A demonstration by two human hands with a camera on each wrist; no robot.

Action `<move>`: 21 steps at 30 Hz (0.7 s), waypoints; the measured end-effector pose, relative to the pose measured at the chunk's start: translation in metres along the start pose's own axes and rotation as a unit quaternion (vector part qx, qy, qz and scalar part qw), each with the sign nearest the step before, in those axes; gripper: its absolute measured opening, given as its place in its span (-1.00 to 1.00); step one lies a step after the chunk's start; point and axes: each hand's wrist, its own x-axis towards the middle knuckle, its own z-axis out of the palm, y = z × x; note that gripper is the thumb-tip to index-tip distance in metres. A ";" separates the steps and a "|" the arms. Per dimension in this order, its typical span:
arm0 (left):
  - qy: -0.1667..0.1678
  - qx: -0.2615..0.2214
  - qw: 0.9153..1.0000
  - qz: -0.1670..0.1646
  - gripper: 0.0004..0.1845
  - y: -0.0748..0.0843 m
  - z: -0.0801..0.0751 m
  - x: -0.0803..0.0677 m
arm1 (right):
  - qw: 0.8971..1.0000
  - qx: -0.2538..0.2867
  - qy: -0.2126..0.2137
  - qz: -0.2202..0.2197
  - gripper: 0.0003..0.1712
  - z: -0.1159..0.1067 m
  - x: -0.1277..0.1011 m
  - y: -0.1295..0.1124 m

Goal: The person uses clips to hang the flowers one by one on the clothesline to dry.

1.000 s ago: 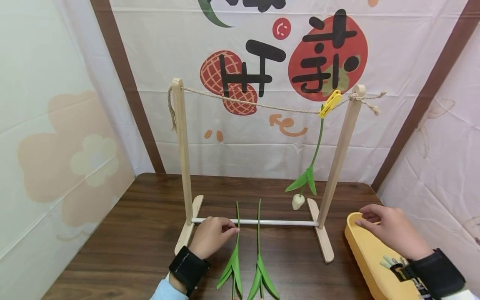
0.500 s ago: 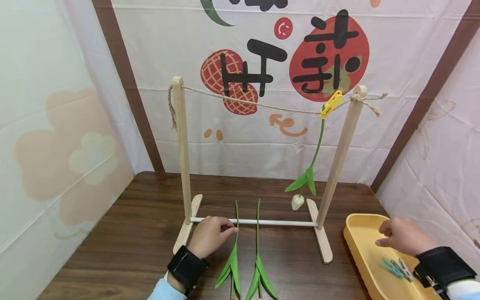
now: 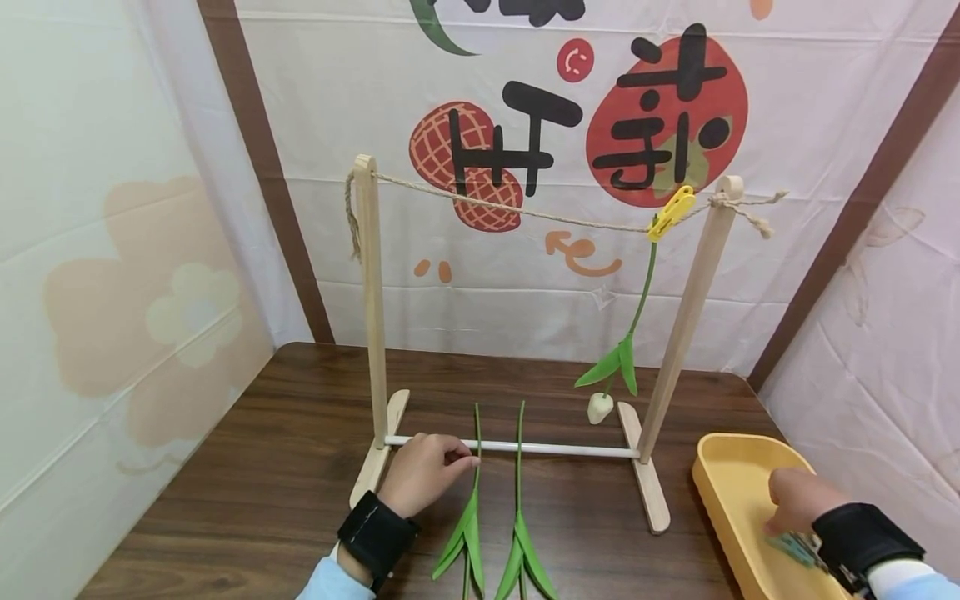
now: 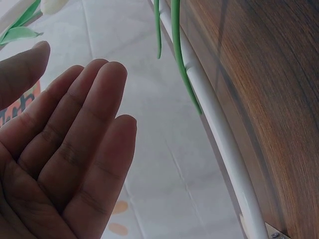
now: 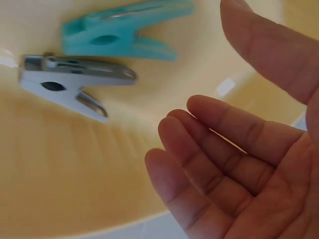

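Observation:
My left hand (image 3: 426, 471) rests on the brown table (image 3: 262, 467) by the rack's white rod (image 3: 555, 449), its fingertips next to a green flower stem (image 3: 474, 500). In the left wrist view the left hand (image 4: 75, 149) is flat-fingered and holds nothing, with the rod (image 4: 219, 134) beyond it. My right hand (image 3: 795, 498) is down in the yellow tray (image 3: 731, 483). In the right wrist view its fingers (image 5: 224, 164) are loosely spread just beside a teal clothespin (image 5: 124, 27) and a white-grey clothespin (image 5: 75, 82), touching neither.
A wooden rack (image 3: 371, 292) carries a twine line (image 3: 525, 211). A yellow clothespin (image 3: 671, 213) holds one stem (image 3: 637, 317) head-down, its white bud (image 3: 598, 407) near the table. A second loose stem (image 3: 517, 508) lies beside the first. Printed cloth walls close in.
My right hand has drawn back from the tray's far rim and dropped into the tray over the clothespins. The left hand has stayed put.

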 end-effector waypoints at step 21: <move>-0.006 -0.007 1.000 -0.003 -0.86 0.002 -0.001 0.000 | 1.000 -0.020 -0.006 0.005 -0.52 0.027 -0.001 0.014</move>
